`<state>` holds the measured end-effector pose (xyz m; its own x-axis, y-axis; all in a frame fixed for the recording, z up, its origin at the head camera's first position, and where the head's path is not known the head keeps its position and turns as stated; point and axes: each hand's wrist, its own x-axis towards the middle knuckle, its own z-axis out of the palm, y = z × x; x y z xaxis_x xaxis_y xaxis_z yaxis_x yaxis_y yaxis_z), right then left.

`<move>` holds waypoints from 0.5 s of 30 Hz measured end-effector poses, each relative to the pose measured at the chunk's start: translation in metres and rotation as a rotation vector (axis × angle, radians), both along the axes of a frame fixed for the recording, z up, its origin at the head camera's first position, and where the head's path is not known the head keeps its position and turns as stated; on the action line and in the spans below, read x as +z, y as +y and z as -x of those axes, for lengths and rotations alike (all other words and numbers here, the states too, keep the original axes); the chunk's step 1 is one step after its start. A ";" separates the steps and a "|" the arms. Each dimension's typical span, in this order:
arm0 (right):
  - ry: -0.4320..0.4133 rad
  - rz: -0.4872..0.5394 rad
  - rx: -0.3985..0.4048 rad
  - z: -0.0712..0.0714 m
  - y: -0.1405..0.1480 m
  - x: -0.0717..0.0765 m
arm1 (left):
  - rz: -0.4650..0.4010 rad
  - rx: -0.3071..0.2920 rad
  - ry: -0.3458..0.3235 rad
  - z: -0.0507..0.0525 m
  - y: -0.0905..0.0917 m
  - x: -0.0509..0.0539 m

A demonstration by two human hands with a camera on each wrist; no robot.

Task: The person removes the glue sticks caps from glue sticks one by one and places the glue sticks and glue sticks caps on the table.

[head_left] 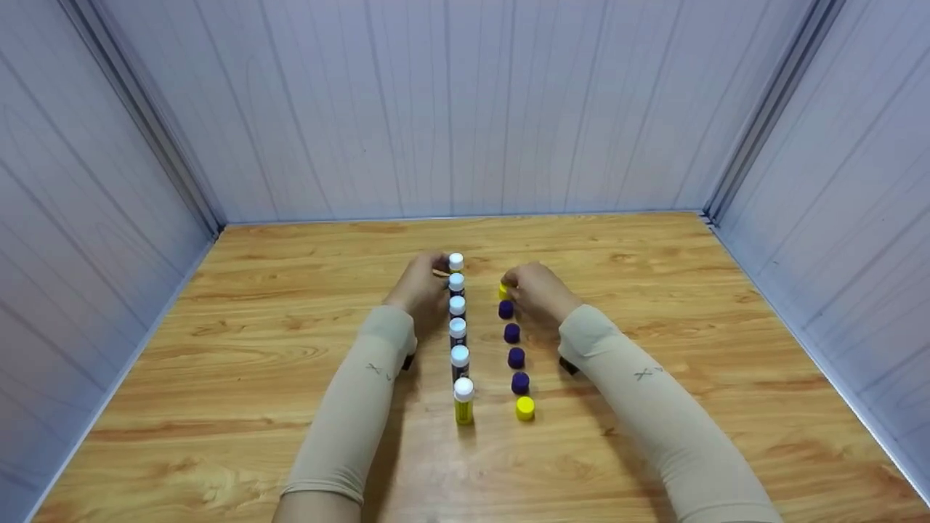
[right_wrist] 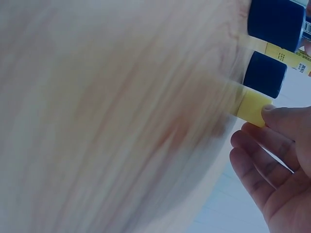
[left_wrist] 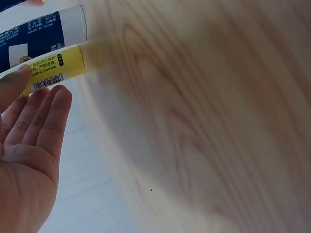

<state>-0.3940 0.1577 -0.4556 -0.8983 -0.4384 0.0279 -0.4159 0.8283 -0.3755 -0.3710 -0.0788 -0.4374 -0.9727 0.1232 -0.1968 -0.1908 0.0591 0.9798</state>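
A row of upright glue sticks with white tops runs down the middle of the table; the nearest glue stick (head_left: 463, 410) is yellow, and several behind it are dark blue. At the far end, my left hand (head_left: 421, 282) pinches the yellow glue stick (left_wrist: 58, 67) between thumb and fingers, beside a dark blue glue stick (left_wrist: 41, 36). To the right stands a matching row of caps, with a yellow cap (head_left: 524, 408) nearest and several dark blue caps (head_left: 516, 357) behind. My right hand (head_left: 541, 289) pinches the farthest yellow cap (right_wrist: 253, 108) by its side, next to a blue cap (right_wrist: 265, 74).
The wood-grain table (head_left: 240, 349) is enclosed by pale panel walls (head_left: 465, 109) at the back and both sides. A narrow strip of tabletop separates the two rows.
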 end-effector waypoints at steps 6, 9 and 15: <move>-0.038 0.001 -0.004 0.002 0.002 0.001 | 0.291 -0.100 0.094 0.013 -0.014 -0.005; -0.063 0.007 -0.008 0.003 0.003 0.000 | 0.353 -0.116 0.103 0.020 -0.017 -0.008; -0.069 -0.009 -0.015 0.004 0.007 0.002 | 0.483 -0.164 0.182 0.023 -0.020 -0.005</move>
